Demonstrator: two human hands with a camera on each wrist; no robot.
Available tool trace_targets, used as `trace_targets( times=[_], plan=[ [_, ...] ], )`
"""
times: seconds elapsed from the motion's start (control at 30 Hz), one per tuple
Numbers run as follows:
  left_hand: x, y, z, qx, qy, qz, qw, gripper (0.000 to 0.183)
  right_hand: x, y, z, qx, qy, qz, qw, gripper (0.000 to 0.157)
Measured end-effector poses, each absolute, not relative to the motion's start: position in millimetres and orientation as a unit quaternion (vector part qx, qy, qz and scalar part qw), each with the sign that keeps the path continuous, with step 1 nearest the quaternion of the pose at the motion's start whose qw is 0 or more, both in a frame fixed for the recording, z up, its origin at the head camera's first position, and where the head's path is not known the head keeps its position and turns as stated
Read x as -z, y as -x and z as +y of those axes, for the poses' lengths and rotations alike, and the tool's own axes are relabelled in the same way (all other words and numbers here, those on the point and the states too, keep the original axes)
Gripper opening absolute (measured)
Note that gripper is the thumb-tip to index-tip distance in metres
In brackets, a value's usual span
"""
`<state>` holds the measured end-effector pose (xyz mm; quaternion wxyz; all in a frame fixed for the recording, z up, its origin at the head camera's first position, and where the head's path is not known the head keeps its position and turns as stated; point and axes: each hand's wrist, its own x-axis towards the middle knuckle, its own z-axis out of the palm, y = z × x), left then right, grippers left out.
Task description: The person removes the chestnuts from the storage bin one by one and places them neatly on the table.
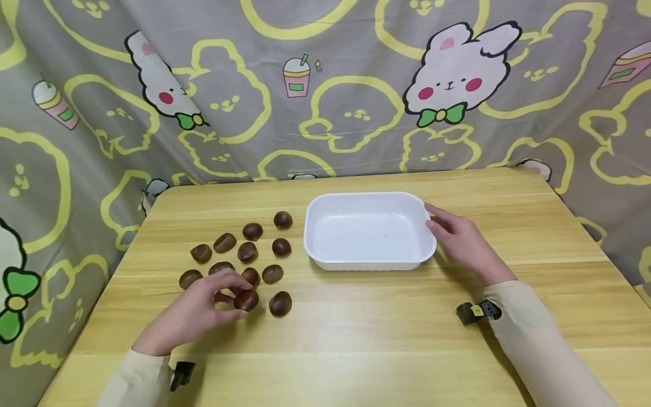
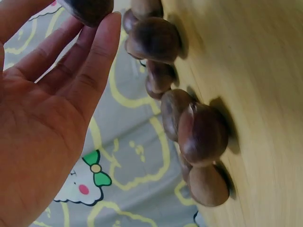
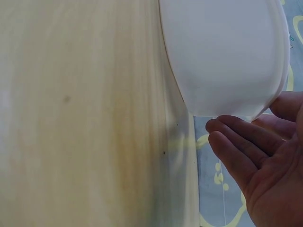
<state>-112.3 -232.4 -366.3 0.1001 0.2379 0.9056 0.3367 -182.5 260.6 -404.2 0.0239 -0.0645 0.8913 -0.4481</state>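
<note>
My left hand pinches a brown chestnut between thumb and fingertips, over the near side of a group of chestnuts. In the left wrist view the pinched chestnut is cut off by the top edge. My right hand is at the right end of a white plastic tray, its thumb at the rim. The right wrist view shows the fingers against the outside of the end wall, with the thumb tip hidden behind the rim. No chestnut lies inside the tray.
Several loose chestnuts lie left of the tray on the wooden table, one of them just right of my left hand. A patterned grey curtain hangs behind the table and along its sides.
</note>
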Motion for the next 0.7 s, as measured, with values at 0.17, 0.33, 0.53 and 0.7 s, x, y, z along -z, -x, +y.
trace_targets(
  times=[0.17, 0.33, 0.53, 0.7],
  plan=[
    [371, 111, -233, -0.327, -0.247, 0.906, 0.103, 0.038, 404, 182, 261, 0.449, 0.066, 0.891, 0.024, 0.055],
    [374, 111, -231, -0.314, -0.248, 0.909, 0.12, 0.034, 404, 182, 261, 0.449, 0.063, 0.891, 0.026, 0.055],
    [376, 112, -226, -0.27, -0.25, 0.921, 0.128, 0.032, 404, 182, 261, 0.449, 0.063, 0.891, 0.024, 0.054],
    [375, 112, -222, -0.252, -0.254, 0.925, 0.13, 0.03, 404, 182, 261, 0.449, 0.061, 0.891, 0.025, 0.055]
  ],
)
